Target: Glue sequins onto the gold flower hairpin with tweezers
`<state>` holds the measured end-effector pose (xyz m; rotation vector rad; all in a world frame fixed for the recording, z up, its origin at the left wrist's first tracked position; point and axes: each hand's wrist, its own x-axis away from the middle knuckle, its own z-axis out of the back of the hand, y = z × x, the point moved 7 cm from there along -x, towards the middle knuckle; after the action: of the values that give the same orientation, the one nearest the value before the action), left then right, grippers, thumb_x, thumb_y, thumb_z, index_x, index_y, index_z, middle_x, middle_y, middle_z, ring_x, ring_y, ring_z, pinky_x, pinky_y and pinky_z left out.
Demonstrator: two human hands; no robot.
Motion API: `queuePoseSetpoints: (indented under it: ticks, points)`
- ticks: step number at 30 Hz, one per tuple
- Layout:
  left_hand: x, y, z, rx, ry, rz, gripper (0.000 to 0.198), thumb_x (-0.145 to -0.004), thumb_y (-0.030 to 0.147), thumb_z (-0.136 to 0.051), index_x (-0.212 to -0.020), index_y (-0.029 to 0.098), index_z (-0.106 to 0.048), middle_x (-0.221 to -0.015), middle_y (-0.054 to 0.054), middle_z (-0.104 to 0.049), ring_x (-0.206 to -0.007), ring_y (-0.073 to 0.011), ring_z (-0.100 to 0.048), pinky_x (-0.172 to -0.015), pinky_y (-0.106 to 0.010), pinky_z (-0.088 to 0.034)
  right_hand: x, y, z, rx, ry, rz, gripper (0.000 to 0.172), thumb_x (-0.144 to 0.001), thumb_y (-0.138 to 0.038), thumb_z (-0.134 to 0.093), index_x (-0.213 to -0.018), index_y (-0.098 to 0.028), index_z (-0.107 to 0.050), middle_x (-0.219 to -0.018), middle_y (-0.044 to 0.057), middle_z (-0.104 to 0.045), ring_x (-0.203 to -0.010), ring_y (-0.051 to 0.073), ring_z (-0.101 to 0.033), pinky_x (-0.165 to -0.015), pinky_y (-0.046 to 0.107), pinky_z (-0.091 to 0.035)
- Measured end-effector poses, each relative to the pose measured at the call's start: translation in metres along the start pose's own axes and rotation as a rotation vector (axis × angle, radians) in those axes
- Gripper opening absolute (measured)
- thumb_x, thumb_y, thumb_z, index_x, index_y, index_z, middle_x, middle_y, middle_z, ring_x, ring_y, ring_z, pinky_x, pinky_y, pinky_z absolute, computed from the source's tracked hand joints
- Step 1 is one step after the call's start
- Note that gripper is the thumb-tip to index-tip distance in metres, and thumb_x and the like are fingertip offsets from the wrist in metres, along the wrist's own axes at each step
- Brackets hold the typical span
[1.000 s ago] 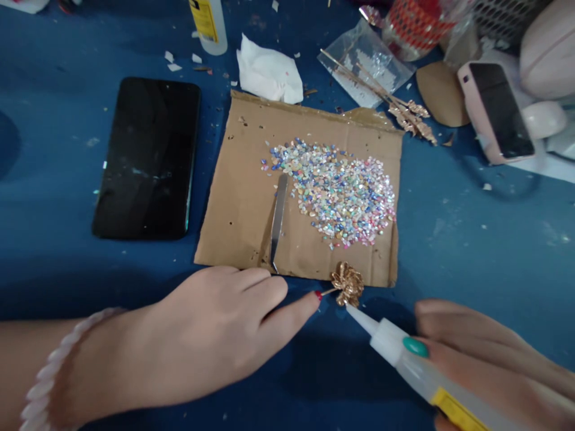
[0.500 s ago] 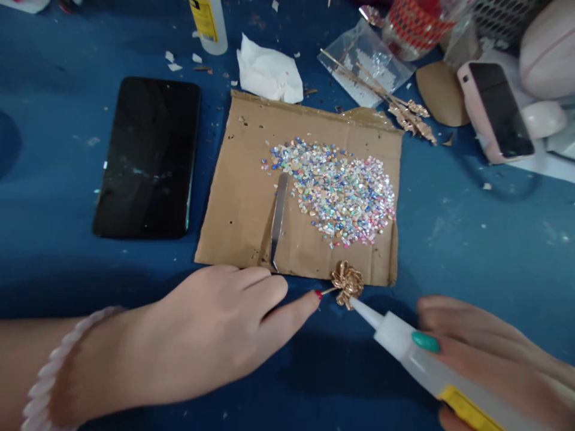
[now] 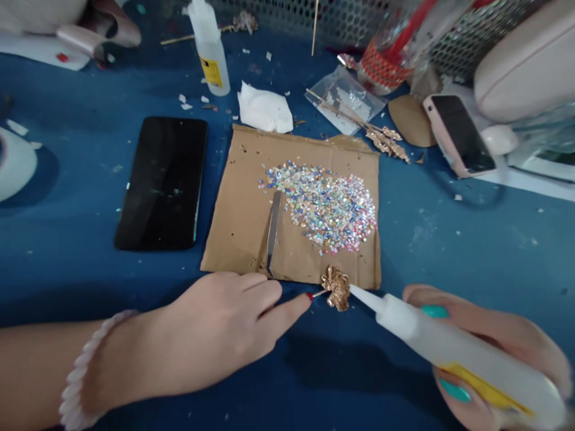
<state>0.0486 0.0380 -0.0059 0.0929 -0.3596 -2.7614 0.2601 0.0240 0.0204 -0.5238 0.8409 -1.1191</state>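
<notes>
Right hand (image 3: 498, 328) clasps glue bottle (image 3: 449, 348), nozzle at gold ornament (image 3: 336, 287); left hand (image 3: 211, 335) pinches its stem

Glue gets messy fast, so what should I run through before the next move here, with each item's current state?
1. Left hand holding the gold ornament by its stem: ok.
2. Right hand wrapped around the glue bottle: ok.
3. Nozzle tip at the ornament: ok.
4. Glue already out on the ornament: cannot tell.
5. Tweezers lying on the cardboard, close to the left hand: ok.
</notes>
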Motion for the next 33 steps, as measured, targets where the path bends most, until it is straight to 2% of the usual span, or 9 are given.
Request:
queuePoseSetpoints:
  ticks: [3, 6, 10, 15, 20, 28, 33]
  points:
    - [0.003, 0.001, -0.003, -0.024, -0.01, -0.014, 0.044, -0.088, 0.009, -0.044, -0.132, 0.011, -0.044, -0.073, 0.0, -0.053, -0.059, -0.0175, -0.054, -0.047, -0.032, -0.04, 0.003, -0.003, 0.002, 0.012, 0.049, 0.053, 0.031, -0.076, -0.035, -0.063, -0.104, -0.021, -0.059, -0.078, 0.007, -0.068, -0.063, 0.022, -0.069, -0.055, 0.026, -0.059]
    - [0.004, 0.002, -0.004, -0.019, 0.0, -0.027, 0.045, -0.089, 0.014, -0.048, -0.133, 0.01, -0.042, -0.076, -0.001, -0.053, -0.061, -0.0171, -0.053, -0.048, -0.031, -0.043, -0.001, 0.002, 0.0, -0.081, 0.003, 0.003, 0.033, -0.079, -0.03, -0.063, -0.109, -0.018, -0.056, -0.077, 0.006, -0.067, -0.053, 0.017, -0.067, -0.042, 0.018, -0.053]
    - [0.003, 0.0, -0.003, -0.025, 0.04, 0.001, 0.042, -0.089, 0.013, -0.046, -0.13, 0.012, -0.046, -0.073, -0.001, -0.051, -0.059, -0.016, -0.051, -0.048, -0.029, -0.042, -0.02, -0.001, -0.006, -0.128, -0.059, 0.068, 0.025, -0.082, -0.031, -0.062, -0.102, -0.018, -0.057, -0.08, 0.005, -0.065, -0.053, 0.013, -0.065, -0.045, 0.017, -0.053]
    - [0.001, 0.001, -0.003, -0.07, 0.037, -0.004, 0.042, -0.088, 0.013, -0.046, -0.129, 0.011, -0.047, -0.07, 0.0, -0.051, -0.059, -0.0166, -0.052, -0.046, -0.028, -0.042, -0.046, -0.003, -0.018, -0.133, -0.074, 0.148, 0.019, -0.086, -0.038, -0.057, -0.092, -0.02, -0.058, -0.07, 0.002, -0.063, -0.051, 0.012, -0.061, -0.042, 0.017, -0.049]
    - [0.002, 0.0, -0.005, -0.058, 0.035, -0.009, 0.041, -0.091, 0.013, -0.041, -0.132, 0.012, -0.044, -0.072, 0.0, -0.051, -0.06, -0.0161, -0.052, -0.047, -0.028, -0.043, -0.051, -0.002, -0.023, -0.11, -0.103, 0.209, 0.02, -0.088, -0.04, -0.053, -0.091, -0.021, -0.059, -0.065, 0.0, -0.063, -0.045, 0.011, -0.058, -0.037, 0.018, -0.045]
    - [0.001, 0.0, -0.001, 0.005, 0.03, -0.03, 0.043, -0.089, 0.006, -0.037, -0.131, 0.011, -0.044, -0.075, -0.001, -0.053, -0.058, -0.0173, -0.052, -0.044, -0.032, -0.039, -0.046, -0.003, -0.022, -0.083, -0.084, 0.217, 0.019, -0.088, -0.037, -0.055, -0.093, -0.02, -0.06, -0.069, 0.003, -0.065, -0.051, 0.013, -0.064, -0.042, 0.018, -0.051]
    - [0.0, -0.001, 0.002, 0.032, 0.034, -0.021, 0.041, -0.09, 0.008, -0.038, -0.131, 0.011, -0.044, -0.073, 0.0, -0.051, -0.056, -0.0164, -0.051, -0.045, -0.032, -0.038, -0.043, -0.009, -0.022, -0.12, -0.054, 0.317, 0.016, -0.086, -0.03, -0.059, -0.093, -0.015, -0.061, -0.071, 0.005, -0.064, -0.064, 0.015, -0.067, -0.062, 0.02, -0.059]
